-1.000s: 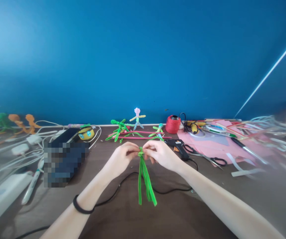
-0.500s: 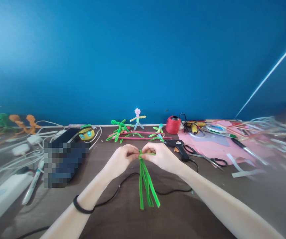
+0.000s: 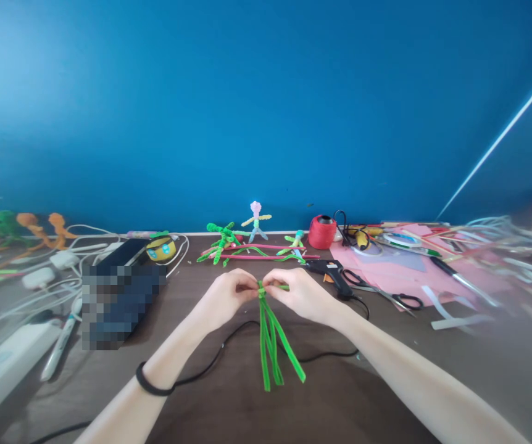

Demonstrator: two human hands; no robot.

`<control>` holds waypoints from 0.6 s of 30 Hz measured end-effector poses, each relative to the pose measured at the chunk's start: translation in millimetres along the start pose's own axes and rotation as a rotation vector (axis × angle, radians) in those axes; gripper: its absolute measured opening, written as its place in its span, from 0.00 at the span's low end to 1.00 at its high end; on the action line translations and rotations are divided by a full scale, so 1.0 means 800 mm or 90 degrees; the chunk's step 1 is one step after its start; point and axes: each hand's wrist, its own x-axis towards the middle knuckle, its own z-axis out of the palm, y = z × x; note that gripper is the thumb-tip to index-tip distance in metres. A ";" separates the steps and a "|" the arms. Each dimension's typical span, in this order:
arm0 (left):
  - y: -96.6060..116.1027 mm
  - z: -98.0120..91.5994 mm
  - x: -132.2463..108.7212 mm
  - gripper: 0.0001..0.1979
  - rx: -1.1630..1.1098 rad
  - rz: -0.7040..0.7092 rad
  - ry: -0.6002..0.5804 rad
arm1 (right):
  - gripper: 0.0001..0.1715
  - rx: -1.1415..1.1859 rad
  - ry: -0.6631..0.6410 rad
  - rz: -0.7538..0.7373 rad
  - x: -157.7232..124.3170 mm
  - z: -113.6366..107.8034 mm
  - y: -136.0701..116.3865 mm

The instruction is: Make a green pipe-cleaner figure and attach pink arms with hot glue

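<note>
A bunch of green pipe cleaners (image 3: pixel 272 345) hangs between my two hands, joined at the top by a wrapped knot with several loose ends pointing down toward me. My left hand (image 3: pixel 229 297) pinches the left side of the knot with thumb and forefinger. From the other side, my right hand (image 3: pixel 300 295) pinches the same knot, and a short green end pokes out past its fingers. Beyond my hands lie a green pipe cleaner figure (image 3: pixel 220 237) and two long pink pipe cleaners (image 3: pixel 275 256). A small pastel figure (image 3: pixel 256 219) stands by the wall.
Right of my hands are a black glue gun (image 3: pixel 333 274), its cable crossing the table, scissors (image 3: pixel 381 291), pink paper (image 3: pixel 455 277) and a red spool (image 3: pixel 322 232). On the left lie a pixelated dark object (image 3: pixel 124 305), a marker (image 3: pixel 61 345), white cables and a power strip (image 3: pixel 11 370).
The hanging green ends have spread, the rightmost one swinging out to the right. Both hands keep nearly the same place and grip. A blurred green and pink strip shows at the far left.
</note>
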 end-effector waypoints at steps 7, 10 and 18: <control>-0.001 0.001 0.000 0.06 -0.018 -0.011 0.006 | 0.06 -0.006 -0.013 0.027 -0.001 -0.006 -0.007; -0.004 0.002 0.001 0.06 -0.053 -0.013 0.009 | 0.05 -0.009 -0.008 0.046 -0.001 -0.007 -0.005; -0.003 0.002 0.002 0.06 -0.172 -0.046 0.020 | 0.06 0.108 -0.018 0.092 0.001 -0.005 -0.002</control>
